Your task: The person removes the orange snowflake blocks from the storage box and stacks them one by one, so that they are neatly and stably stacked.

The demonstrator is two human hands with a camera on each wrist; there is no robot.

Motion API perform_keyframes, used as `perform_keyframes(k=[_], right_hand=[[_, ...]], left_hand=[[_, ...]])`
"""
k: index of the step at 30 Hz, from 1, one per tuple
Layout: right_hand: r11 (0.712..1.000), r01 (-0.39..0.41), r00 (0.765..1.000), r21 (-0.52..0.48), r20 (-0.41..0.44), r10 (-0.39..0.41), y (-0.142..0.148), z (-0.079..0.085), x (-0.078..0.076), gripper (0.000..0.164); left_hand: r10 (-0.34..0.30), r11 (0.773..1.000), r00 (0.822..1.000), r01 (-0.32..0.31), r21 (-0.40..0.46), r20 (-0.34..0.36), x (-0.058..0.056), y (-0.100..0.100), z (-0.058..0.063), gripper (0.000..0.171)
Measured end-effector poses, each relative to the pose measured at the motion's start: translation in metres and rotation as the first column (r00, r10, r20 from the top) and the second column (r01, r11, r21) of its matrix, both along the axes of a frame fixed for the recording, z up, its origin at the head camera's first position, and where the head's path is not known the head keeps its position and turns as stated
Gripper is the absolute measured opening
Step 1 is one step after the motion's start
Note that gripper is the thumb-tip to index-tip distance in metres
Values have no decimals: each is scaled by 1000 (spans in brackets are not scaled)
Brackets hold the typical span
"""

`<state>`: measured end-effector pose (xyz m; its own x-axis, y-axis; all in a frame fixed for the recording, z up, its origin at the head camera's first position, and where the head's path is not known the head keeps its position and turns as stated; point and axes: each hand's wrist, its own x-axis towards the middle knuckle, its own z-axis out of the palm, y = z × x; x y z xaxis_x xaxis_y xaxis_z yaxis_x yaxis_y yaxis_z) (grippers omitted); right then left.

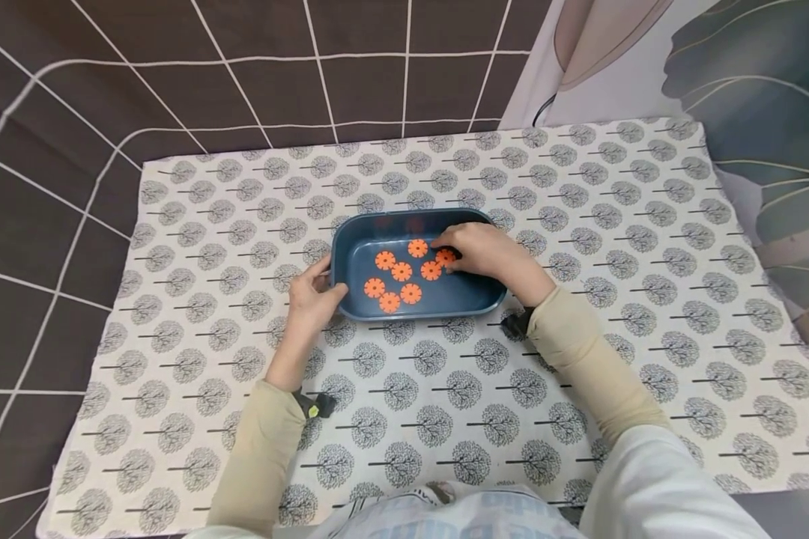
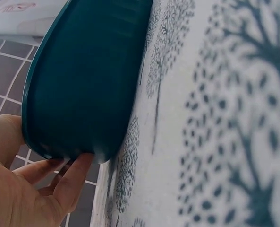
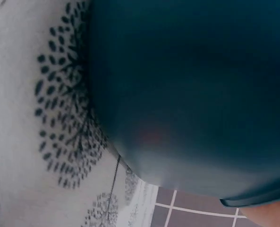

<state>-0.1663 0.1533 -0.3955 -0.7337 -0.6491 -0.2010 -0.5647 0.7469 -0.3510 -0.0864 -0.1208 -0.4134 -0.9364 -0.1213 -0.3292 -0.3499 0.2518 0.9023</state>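
Note:
A dark blue oblong tub (image 1: 350, 307) rests on the cloth, with several orange notched discs (image 1: 410, 293) lying flat on its floor. At the tub's left end, my left hand (image 1: 310, 298) grips the wall, thumb over the rim and fingers against the outside. The left wrist view shows those fingers (image 2: 76, 182) touching the tub's outer wall (image 2: 88, 85). My right hand (image 1: 482, 251) reaches inside at the right, thumb and fingertips around one orange disc (image 1: 446, 257). In the right wrist view the tub's wall (image 3: 191, 94) hides nearly all of that hand.
A white cloth with a tree print (image 1: 431, 397) covers the table. Brown fabric with a white grid (image 1: 256, 90) stands behind and to the left. Patterned grey-blue fabric (image 1: 768, 97) hangs at the right. Dark straps (image 1: 515, 324) sit at both wrists.

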Motion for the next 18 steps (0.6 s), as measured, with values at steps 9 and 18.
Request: perform_keyframes(k=[9,18], right_hand=[[996,74,997,40,-2,-74,-5,6,-11,33],[981,161,987,109,-15,-160,-12,-4,5,34]], left_hand=[[-12,1000,998,10,-20,-68,-8,1,4,63],[-29,1000,1000,29,-3,-6,3,-3,0,65]])
